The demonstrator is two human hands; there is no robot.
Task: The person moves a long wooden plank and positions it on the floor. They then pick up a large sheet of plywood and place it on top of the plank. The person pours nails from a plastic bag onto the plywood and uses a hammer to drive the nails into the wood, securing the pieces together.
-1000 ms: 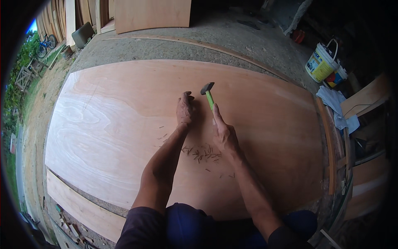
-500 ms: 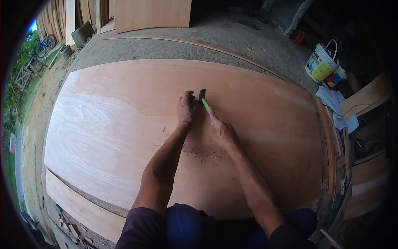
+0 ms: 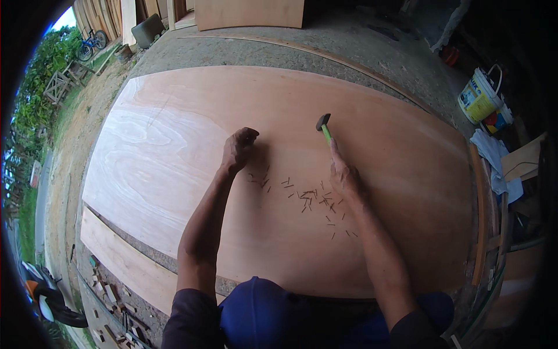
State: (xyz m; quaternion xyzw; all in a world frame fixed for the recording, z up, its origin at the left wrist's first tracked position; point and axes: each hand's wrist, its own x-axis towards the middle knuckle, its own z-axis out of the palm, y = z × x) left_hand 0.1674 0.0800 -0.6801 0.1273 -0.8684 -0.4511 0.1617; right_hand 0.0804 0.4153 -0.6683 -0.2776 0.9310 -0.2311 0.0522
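A large plywood sheet [image 3: 279, 256] lies flat in front of me. My right hand [image 3: 346, 177] is closed round the green handle of a hammer [image 3: 324, 122], whose dark head points away from me, over the sheet. To its left, my left hand [image 3: 237, 150] is held above the wood with fingers curled together; what they hold, if anything, is too small to make out. Several loose nails [image 3: 308, 196] are scattered on the plywood between my forearms, and a smaller group lies just below my left hand.
A long wooden strip [image 3: 325, 53] lies on the concrete beyond the sheet. At the right stand a white and yellow bucket [image 3: 480, 98], a pale cloth [image 3: 489, 157] and timber pieces. Another board [image 3: 125, 259] and wood offcuts are at the near left.
My hands have moved apart: the left to the left, the right with the hammer to the right. More of the scattered nails shows between them. The whole view has shifted somewhat.
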